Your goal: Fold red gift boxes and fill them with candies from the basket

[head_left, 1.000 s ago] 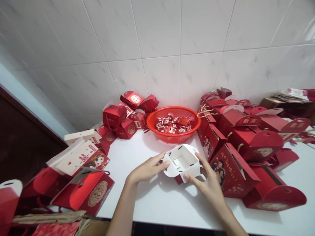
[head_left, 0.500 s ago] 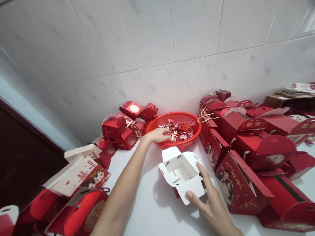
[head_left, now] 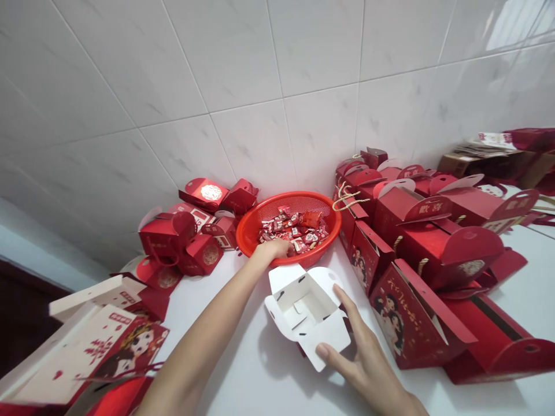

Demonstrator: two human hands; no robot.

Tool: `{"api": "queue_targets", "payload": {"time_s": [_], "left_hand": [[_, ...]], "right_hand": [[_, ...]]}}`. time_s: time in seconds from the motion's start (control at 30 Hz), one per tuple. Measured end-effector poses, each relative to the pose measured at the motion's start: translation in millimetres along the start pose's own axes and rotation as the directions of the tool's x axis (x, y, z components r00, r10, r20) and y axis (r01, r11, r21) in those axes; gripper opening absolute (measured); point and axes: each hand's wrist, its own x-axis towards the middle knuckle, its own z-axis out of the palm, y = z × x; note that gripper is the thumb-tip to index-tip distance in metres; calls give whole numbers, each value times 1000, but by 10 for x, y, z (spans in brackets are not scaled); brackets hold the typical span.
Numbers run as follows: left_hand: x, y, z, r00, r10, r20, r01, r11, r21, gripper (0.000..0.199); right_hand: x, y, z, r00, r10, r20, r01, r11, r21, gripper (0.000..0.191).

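Note:
An orange-red plastic basket near the wall holds many red-wrapped candies. My left hand reaches over its front rim, fingers down among the candies; the fingertips are hidden. In front of the basket stands an open box with white inner faces and its flaps spread outward. No candy shows inside the box. My right hand grips the box's right side, thumb on the front flap and fingers at the right flap.
Red gift boxes with handles crowd the right side of the white table. More red boxes stand at the left, with cream printed boxes nearer. A tiled wall rises behind.
The camera view has shifted, so the boxes and basket sit further left. My left hand has moved toward the basket's front rim, lower among the candies. My right hand still holds the open box.

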Motion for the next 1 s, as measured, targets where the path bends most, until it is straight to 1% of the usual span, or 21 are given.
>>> {"api": "queue_targets", "payload": {"time_s": [0.1,0.27,0.37,0.47,0.53,0.6,0.63,0.7,0.73,0.77,0.83,0.9,0.93,1.0], "left_hand": [[-32,27,45,1000,11,12,-11,1000,-25,36],[-151,98,104,996,6,86,-2,999,-45,29],[-228,128,67,993,47,105,-45,999,-22,25],[-250,181,-18,991,112,73,-113,993,16,22],[-220,251,-58,987,159,8,-159,986,39,28],[-157,339,-60,969,237,-69,-233,970,67,42],[-116,379,-46,957,277,-88,-270,959,82,50],[-27,430,-3,944,323,-73,-315,944,100,61],[18,433,19,945,324,-49,-318,943,101,62],[59,417,37,951,309,-26,-306,947,97,59],[122,332,45,965,264,-7,-263,962,78,43],[148,191,16,976,216,-26,-215,975,51,24],[144,108,-11,980,192,-44,-191,981,30,18],[106,-58,-76,985,150,-89,-153,988,-32,16]], "right_hand": [[8,-42,-17,1000,3,9,-3,1000,-8,88],[1,-80,-33,1000,-11,18,11,1000,-6,90],[-9,-83,-41,998,-41,49,40,999,17,90],[-18,-68,-43,995,-39,88,37,999,17,93],[-22,-54,-42,994,-40,97,39,999,11,94],[-24,-44,-41,995,-46,94,44,999,14,94],[-25,-40,-41,995,-46,93,45,999,17,94],[-25,-35,-40,995,-40,95,38,999,23,94],[-25,-31,-40,994,-38,98,36,999,27,94],[-25,-27,-41,994,-38,100,35,999,32,94],[-25,-15,-41,994,-36,107,31,999,44,94],[-29,-3,-42,993,-31,113,26,999,46,93],[-32,2,-43,993,-30,116,26,999,41,92],[-38,6,-43,992,-39,116,36,999,27,91]]}}
